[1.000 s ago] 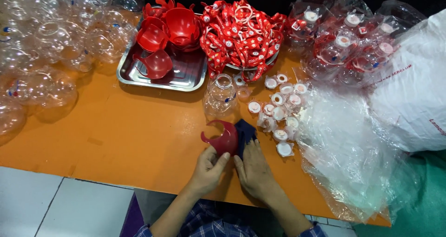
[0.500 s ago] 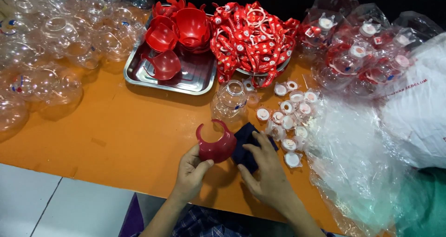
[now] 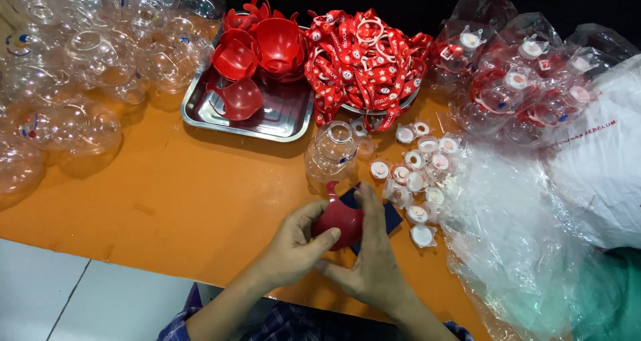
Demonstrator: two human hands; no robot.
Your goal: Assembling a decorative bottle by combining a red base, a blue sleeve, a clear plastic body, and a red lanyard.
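A red plastic cup-shaped piece [image 3: 337,219] sits between both hands above the orange table [image 3: 187,207]. My left hand [image 3: 294,242] grips its left side with thumb and fingers. My right hand [image 3: 370,254] covers its right side, fingers reaching up over it. A small dark blue sheet [image 3: 389,215] lies under the piece, partly hidden by my right hand. A clear plastic bottle-like shell [image 3: 332,152] stands just beyond the hands.
A metal tray [image 3: 267,117] holds more red cup pieces [image 3: 264,47]. Red printed straps [image 3: 364,64] pile up behind. Small white caps [image 3: 417,174] lie scattered at right. Clear shells [image 3: 80,67] crowd the left; plastic bags [image 3: 534,201] fill the right.
The red piece has been turned over, from open side up to rounded side up. Both hands have closed in around it over the blue sheet.
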